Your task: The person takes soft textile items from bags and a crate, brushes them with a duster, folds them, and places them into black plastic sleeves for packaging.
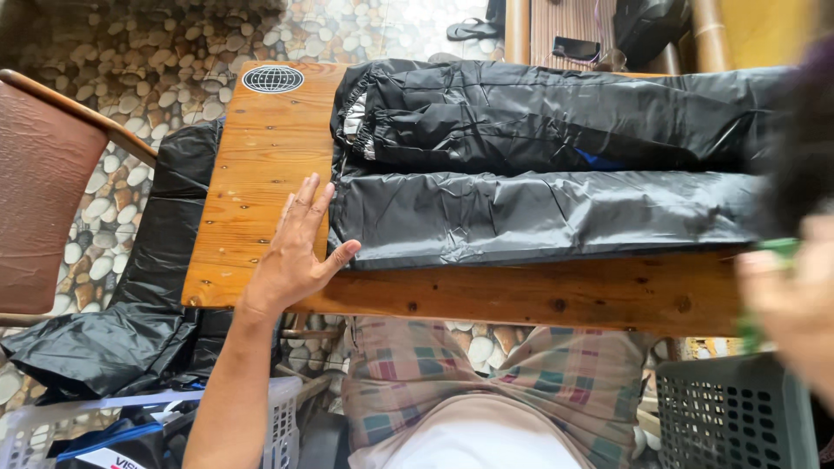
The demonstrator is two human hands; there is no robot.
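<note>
My left hand lies flat and open on the wooden table, fingers spread and pointing to the far side, gripping nothing. The thumb reaches right and touches the near left corner of the folded black rain trousers.

The trousers lie lengthwise across the table, running from the middle out to the right edge of view. The nearer leg is a smooth grey-black band; the farther one is bunched, with an elastic waistband showing at its left end and a bit of blue lining in a fold.

My right hand is at the far right, very close to the camera and blurred. It seems curled around something green, but I cannot tell how firmly, or what the thing is.

A round globe emblem marks the far left corner of the table. More black sheeting hangs off the left end toward the pebble floor. A brown chair stands at left. A white basket sits near left, a dark one near right.
</note>
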